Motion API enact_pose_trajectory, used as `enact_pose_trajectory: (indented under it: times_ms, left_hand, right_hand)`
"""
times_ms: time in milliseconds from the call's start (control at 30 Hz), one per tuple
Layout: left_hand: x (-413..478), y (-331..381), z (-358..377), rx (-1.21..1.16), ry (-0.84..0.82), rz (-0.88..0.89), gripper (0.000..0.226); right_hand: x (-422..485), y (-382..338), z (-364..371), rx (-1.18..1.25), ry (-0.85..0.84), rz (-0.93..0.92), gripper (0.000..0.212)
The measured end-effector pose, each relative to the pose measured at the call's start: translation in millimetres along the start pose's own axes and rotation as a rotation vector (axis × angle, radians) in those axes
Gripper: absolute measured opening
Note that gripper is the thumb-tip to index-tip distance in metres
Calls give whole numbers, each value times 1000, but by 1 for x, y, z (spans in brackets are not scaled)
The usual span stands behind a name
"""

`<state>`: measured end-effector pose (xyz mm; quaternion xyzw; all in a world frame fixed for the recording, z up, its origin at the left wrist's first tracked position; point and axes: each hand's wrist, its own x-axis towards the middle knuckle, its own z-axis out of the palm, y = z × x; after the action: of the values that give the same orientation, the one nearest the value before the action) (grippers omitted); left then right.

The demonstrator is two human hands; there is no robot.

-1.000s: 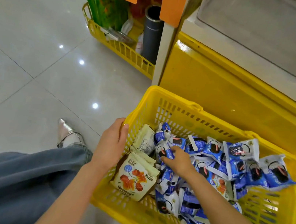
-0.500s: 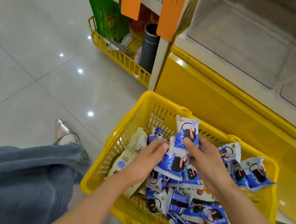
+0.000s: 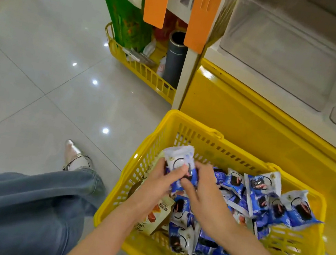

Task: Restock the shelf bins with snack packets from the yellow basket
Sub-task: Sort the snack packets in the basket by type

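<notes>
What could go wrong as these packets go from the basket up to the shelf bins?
Several blue packets are bunched between the left hand and right hand; one may slip out into the yellow basket. The clear shelf bin sits higher up, so a packet could catch its edge and fall.

One wide-angle camera, worn on the person's head, gives the only view. It faces forward and steeply down, close above the bare left grip (image 3: 153,188) and right grip (image 3: 206,198), both on a blue-and-white snack packet (image 3: 179,161) over the yellow slotted plastic basket (image 3: 197,128). Glossy grey floor tiles (image 3: 40,69) fill the left and clear plastic shelf bins (image 3: 282,57) the upper right.
</notes>
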<state>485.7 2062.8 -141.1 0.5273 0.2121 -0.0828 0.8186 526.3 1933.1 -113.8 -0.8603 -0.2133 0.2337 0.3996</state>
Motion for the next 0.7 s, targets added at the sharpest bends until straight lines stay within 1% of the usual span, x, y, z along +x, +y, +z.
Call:
enact_pose_trajectory:
  times_ms: [67, 100, 133, 167, 200, 233, 267, 333, 400, 467, 533, 600, 633, 700]
  left_hand:
    - [1, 5, -6, 77, 71, 96, 57]
    - [2, 9, -12, 102, 122, 140, 53]
    - [3, 13, -19, 125, 177, 168, 44]
    - [4, 19, -26, 151, 227, 177, 35]
    - [6, 24, -34, 175, 265, 179, 30]
    - [9, 28, -41, 193, 293, 181, 29]
    - [11, 31, -50, 209, 323, 186, 28]
    - [15, 39, -62, 237, 375, 203, 28]
    - [19, 44, -70, 259, 411, 221, 28]
    - [22, 46, -75, 286, 421, 219, 27]
    - [25, 47, -77, 307, 422, 203, 27]
    - [27, 48, -79, 314, 427, 199, 29]
    - [28, 48, -79, 312, 433, 201, 29]
    - [29, 49, -80, 309, 442, 204, 29]
  right_hand:
    - [8, -3, 6, -122, 14, -106, 47]
    - [15, -1, 6, -96, 62, -109, 56]
    - [24, 4, 6, -42, 138, -81, 60]
    - [34, 13, 6, -9, 220, -52, 58]
    - [45, 24, 7, -10, 276, -13, 51]
    - [55, 36, 9, -40, 285, 30, 43]
    - [65, 49, 14, -76, 262, 64, 37]
    - [83, 75, 26, -129, 190, 119, 35]
    - [97, 96, 40, -190, 80, 191, 43]
    - [110, 109, 53, -257, -35, 301, 57]
    - [121, 115, 62, -310, -108, 375, 68]
    - [129, 120, 66, -357, -170, 410, 78]
    - [133, 122, 66, -376, -202, 420, 81]
    - [138, 127, 63, -396, -225, 418, 77]
